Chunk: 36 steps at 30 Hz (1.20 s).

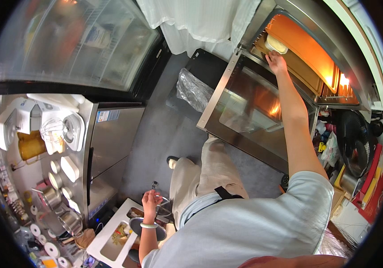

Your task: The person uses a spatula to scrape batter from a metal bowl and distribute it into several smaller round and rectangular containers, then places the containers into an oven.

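Note:
My right arm stretches over the lowered glass oven door and its hand is at the mouth of the lit oven. The fingers are closed on the near edge of a small white dish with a pale yellow top; its far side lies inside the oven. Orange-lit trays and wire racks are around the dish. Low at my side hangs my left hand, a pale bangle on its wrist. Its fingers are loosely bent and apart, with nothing visible held.
A glass-fronted cabinet and a steel fridge stand on the left. Clear plastic wrap lies on a black board on the floor beside the oven door. A black fan is at right; a white cart stands near my left hand.

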Each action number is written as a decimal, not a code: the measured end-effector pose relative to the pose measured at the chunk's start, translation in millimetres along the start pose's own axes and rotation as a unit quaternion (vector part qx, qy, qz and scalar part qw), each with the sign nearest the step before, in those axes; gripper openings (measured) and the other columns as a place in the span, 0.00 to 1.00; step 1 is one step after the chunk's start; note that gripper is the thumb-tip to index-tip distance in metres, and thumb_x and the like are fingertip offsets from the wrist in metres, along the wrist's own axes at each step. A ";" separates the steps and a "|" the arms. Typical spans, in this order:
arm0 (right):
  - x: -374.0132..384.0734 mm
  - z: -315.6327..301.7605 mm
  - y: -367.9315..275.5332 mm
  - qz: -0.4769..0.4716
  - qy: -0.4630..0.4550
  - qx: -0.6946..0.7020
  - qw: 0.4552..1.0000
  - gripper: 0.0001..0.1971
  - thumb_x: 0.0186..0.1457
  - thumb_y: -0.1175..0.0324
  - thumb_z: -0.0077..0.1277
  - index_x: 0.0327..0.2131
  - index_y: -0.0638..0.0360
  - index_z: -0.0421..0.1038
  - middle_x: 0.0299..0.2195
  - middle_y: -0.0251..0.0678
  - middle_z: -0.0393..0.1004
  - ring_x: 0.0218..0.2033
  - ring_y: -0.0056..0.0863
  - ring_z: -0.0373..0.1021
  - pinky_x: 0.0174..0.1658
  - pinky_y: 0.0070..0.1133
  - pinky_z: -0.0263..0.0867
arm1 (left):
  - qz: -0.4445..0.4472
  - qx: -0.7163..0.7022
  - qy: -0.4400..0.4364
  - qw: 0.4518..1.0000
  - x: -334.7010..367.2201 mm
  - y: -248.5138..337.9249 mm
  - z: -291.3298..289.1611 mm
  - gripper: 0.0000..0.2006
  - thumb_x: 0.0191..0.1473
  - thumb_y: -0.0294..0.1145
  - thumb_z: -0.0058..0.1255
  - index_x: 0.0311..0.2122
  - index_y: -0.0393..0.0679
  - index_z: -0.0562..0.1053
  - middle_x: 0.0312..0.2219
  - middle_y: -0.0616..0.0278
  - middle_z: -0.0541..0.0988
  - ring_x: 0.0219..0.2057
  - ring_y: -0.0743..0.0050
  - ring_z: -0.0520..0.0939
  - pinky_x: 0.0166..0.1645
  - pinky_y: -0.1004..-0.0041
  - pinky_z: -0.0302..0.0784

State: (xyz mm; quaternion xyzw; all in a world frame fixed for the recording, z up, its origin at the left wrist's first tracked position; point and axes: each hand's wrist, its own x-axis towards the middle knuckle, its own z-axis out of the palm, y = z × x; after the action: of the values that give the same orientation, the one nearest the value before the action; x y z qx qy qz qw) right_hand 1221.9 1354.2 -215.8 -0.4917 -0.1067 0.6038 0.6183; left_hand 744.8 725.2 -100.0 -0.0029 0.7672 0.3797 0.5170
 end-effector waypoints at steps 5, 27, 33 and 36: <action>-56.3 31.4 5.5 0.082 -0.104 -0.099 0.986 0.26 0.50 0.83 0.34 0.55 0.67 0.50 0.56 0.48 0.55 0.56 0.41 0.55 0.57 0.33 0.55 | 0.014 -0.030 0.016 0.999 8.5 -1.6 -21.6 0.13 0.57 0.39 0.43 0.38 0.38 0.68 0.27 0.60 0.75 0.25 0.73 0.77 0.30 0.75 0.76; -751.1 424.2 609.1 0.275 -0.551 -0.421 0.666 0.15 0.54 0.67 0.47 0.41 0.69 0.63 0.32 0.37 0.67 0.30 0.23 0.68 0.32 0.20 0.71 | 0.283 -0.239 0.276 0.887 138.3 41.2 -532.5 0.10 0.55 0.33 0.47 0.38 0.37 0.70 0.30 0.64 0.74 0.29 0.79 0.76 0.35 0.77 0.75; -788.8 446.1 664.7 0.267 -0.468 -0.471 0.699 0.09 0.53 0.71 0.48 0.33 0.67 0.62 0.30 0.37 0.66 0.28 0.25 0.70 0.30 0.22 0.74 | 0.271 -0.314 0.235 0.879 214.9 104.9 -651.7 0.10 0.53 0.31 0.48 0.37 0.35 0.69 0.31 0.60 0.73 0.31 0.74 0.76 0.35 0.75 0.77; -796.1 449.8 665.6 0.247 -0.463 -0.482 0.702 0.07 0.52 0.72 0.48 0.30 0.66 0.62 0.28 0.36 0.66 0.26 0.25 0.70 0.29 0.21 0.74 | 0.233 -0.350 0.206 0.884 243.9 132.8 -678.2 0.11 0.53 0.31 0.48 0.38 0.35 0.67 0.32 0.58 0.73 0.31 0.72 0.76 0.36 0.73 0.78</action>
State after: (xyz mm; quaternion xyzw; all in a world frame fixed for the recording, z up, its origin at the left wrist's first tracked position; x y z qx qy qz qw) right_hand 270.9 750.1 -116.7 -0.3895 -0.5309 0.7527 -0.0017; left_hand 42.1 517.3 -97.0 -0.0828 0.6523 0.7236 0.2099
